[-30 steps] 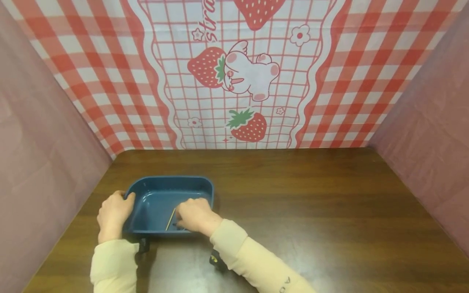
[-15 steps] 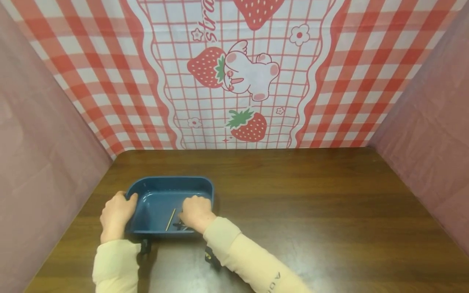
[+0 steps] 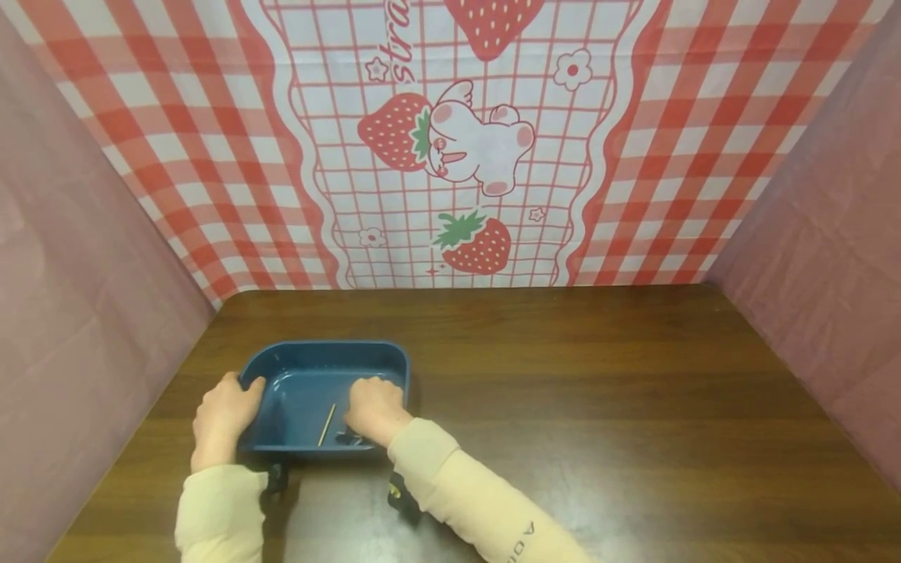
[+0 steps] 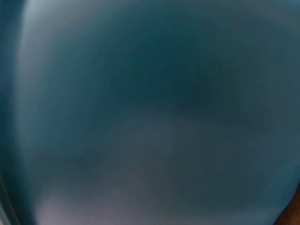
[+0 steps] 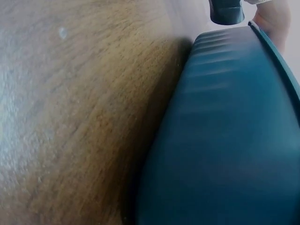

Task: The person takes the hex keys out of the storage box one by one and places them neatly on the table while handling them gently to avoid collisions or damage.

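A deep blue rectangular tray with rounded corners stands on the table's left half. On its left rim my left hand keeps a grip, thumb over the edge and fingers outside. My right hand reaches over the near right side into the tray, knuckles up. Its fingertips are hidden, and I cannot tell whether they hold anything. A thin tan stick lies left of that hand, on the tray floor. Close below the knuckles is a small dark object with shiny parts, partly covered.
Brown wooden table stretches to the right of the tray. A red-and-white strawberry cloth hangs behind it, with pink cloth at both sides. The tray's outer wall fills much of the right wrist view.
My right hand has shifted slightly left and away from the dark object, which shows more now. The left hand has moved a little right at the rim. The stick stays put.
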{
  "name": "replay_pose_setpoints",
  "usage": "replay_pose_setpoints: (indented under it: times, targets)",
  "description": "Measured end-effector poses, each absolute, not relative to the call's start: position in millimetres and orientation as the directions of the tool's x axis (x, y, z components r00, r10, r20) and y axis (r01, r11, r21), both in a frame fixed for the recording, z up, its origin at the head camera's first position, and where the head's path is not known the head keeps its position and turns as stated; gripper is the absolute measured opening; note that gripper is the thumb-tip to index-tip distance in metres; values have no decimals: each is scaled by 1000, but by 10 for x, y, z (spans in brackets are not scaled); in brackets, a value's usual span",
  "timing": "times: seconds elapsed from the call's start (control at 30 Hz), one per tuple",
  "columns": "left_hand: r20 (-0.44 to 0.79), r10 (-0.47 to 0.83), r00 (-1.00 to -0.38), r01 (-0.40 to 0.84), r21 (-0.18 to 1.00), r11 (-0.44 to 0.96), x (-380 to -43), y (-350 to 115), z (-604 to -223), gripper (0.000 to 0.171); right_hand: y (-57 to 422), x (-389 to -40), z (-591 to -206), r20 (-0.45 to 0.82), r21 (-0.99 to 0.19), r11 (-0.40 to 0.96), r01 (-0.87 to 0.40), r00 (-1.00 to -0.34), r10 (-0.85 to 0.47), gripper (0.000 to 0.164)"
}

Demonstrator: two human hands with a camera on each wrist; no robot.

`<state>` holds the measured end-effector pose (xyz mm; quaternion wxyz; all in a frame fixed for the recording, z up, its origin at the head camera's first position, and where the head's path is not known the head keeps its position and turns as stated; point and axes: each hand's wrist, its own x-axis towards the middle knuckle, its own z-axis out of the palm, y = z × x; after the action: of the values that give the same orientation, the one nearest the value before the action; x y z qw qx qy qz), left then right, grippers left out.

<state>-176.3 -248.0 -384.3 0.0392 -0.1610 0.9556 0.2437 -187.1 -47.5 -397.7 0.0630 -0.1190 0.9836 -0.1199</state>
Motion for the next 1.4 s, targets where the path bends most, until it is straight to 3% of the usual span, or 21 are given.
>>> replay_pose_setpoints:
  times: [0.67,0.87,1.27,1.4]
  targets:
    - [-145,-264,-954,-301,471,829,-1742,-2466,-3821,60,-499,-1851,-3956,33,-322,923,-210,-977,-210,11]
    - [-106,-258,-960,-277,464,842,-1728,-2469,-3836,46,-447,-1882,-3919,-16,-380,901,-208,-973,-231,20]
    - [-104,-255,-961,-274,465,842,-1742,-2502,-3860,47,-299,-1959,-3791,-8,-494,829,-263,-952,-307,41]
    - [-124,-260,-958,-287,469,835,-1742,-2511,-3868,48,-219,-1991,-3783,1,-601,756,-261,-946,-325,33]
